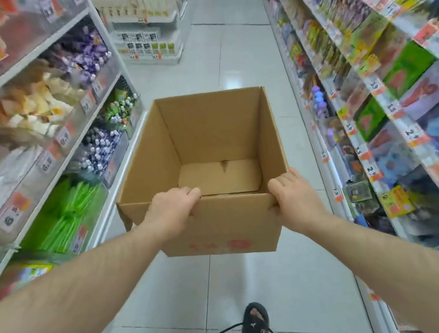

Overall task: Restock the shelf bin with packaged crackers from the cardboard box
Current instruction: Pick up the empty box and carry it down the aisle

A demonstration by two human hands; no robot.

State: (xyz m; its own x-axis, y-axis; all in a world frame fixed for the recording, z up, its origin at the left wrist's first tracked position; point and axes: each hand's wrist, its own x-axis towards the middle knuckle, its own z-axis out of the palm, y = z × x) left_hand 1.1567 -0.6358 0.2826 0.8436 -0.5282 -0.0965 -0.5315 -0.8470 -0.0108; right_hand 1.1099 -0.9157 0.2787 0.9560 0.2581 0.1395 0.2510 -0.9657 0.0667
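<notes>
An open brown cardboard box [204, 143] hangs in the air over the aisle floor, carried by both my hands. Nothing lies inside it; only its bare bottom flaps show. My left hand [174, 203] grips the near rim with fingers curled over the edge into the box. My right hand [289, 195] grips the near right corner, fingers inside and thumb on the outer wall. Clear shelf bins [39, 105] with pale and orange snack packs stand on the left shelving; the picture is too blurred to tell which packs are crackers.
White shelving with bins of purple, green and white packs lines the left side. Shelves of coloured boxes [385, 85] line the right. A tiled aisle floor [240, 53] runs ahead to an end display [147, 37]. My sandalled foot [253, 328] is below.
</notes>
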